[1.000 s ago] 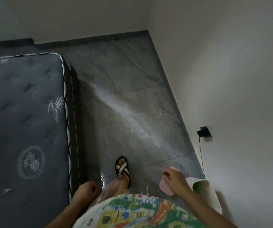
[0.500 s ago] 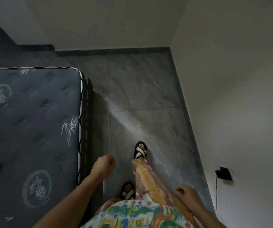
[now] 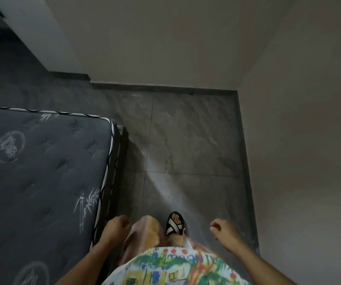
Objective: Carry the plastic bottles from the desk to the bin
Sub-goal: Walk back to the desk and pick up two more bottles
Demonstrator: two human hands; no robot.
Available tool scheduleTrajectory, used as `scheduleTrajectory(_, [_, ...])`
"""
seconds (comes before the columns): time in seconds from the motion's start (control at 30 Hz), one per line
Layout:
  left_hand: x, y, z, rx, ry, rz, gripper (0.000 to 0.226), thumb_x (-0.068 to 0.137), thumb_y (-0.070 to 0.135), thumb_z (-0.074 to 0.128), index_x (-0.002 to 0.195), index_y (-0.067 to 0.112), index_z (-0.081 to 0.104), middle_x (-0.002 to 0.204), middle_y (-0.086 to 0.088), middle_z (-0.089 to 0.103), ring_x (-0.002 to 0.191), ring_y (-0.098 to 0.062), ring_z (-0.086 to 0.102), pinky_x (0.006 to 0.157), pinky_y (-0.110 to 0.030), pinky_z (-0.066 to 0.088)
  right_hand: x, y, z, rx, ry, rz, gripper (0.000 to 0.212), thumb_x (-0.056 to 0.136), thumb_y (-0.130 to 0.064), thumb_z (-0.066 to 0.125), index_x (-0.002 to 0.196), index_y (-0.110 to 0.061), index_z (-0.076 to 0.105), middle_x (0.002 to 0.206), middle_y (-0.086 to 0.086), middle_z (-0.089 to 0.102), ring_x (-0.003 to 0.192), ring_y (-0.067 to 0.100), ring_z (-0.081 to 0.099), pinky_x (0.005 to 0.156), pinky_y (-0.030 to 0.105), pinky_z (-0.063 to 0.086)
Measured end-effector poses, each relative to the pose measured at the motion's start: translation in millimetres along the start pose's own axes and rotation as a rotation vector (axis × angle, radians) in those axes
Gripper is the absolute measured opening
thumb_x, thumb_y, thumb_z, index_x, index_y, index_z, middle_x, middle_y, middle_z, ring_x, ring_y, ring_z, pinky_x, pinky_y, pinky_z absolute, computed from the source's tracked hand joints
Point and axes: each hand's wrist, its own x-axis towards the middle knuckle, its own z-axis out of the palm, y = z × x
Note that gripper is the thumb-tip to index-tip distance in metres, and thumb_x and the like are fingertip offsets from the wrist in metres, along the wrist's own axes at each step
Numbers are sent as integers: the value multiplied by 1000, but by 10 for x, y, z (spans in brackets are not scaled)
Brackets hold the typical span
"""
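Person walking empty-handed between bed and wall

Left hand (image 3: 117,226) and right hand (image 3: 224,230) loosely clenched on nothing — the pink object held a second ago is gone; no bottles, table or bin visible.

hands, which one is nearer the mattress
The left hand, loosely curled beside the mattress corner. The right hand swings over open floor on the wall side. Neither holds a bottle.

Head camera looks steeply down at the floor (image 3: 186,140) beside a mattress (image 3: 42,171).
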Motion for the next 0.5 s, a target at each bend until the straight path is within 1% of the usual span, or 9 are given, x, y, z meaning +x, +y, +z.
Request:
scheduleTrajectory(0.07, [117,3,-116,-15,-26,-59,10,85,17,58,81,14,66,88,-6,71,82,-20,65,74,-32,52,302,-329,-247,10,20,-49,12,86,-13,59,91,-9,68,90,14,72,87,34,69,78,38,53])
scheduleTrajectory(0.13, [268,29,-239,-22,-46,-106,9,85,18,58,79,19,65,92,-6,72,84,-18,65,74,-29,51,578,-661,-470,22,25,-100,14,86,-14,59,95,-8,68,96,15,73,88,34,69,80,39,54])
scheduleTrajectory(0.2, [467,69,-379,-32,-59,-140,11,84,17,57,76,20,64,89,-5,71,84,-19,66,75,-28,51,870,-978,-671,31,33,-147,14,86,-12,59,97,-6,67,97,18,72,88,34,69,82,40,54])
scheduleTrajectory(0.27, [694,125,-537,-43,-69,-160,18,83,16,56,68,25,58,84,-2,69,83,-19,66,71,-27,49,1162,-1271,-866,45,48,-167,15,86,-10,60,98,-4,67,98,19,72,88,35,68,83,43,55])
scheduleTrajectory(0.33, [962,193,-719,-54,-73,-166,23,82,15,56,63,27,52,87,-4,71,85,-19,66,69,-25,45,1461,-1545,-1064,45,68,-170,15,86,-9,61,98,-3,67,97,19,72,87,36,69,82,45,55])
scheduleTrajectory(0.4, [1261,272,-944,-68,-63,-170,24,82,15,55,63,28,51,92,-6,73,88,-21,66,71,-27,46,1753,-1791,-1256,37,86,-158,13,85,-8,62,96,-1,68,95,20,72,84,36,69,80,45,56])
scheduleTrajectory(0.5, [1713,436,-1374,-108,-55,-176,23,82,14,55,63,27,52,83,-1,68,87,-20,64,71,-27,46,2124,-2103,-1528,-7,89,-108,12,84,-6,63,93,1,68,92,21,72,83,37,69,78,44,54])
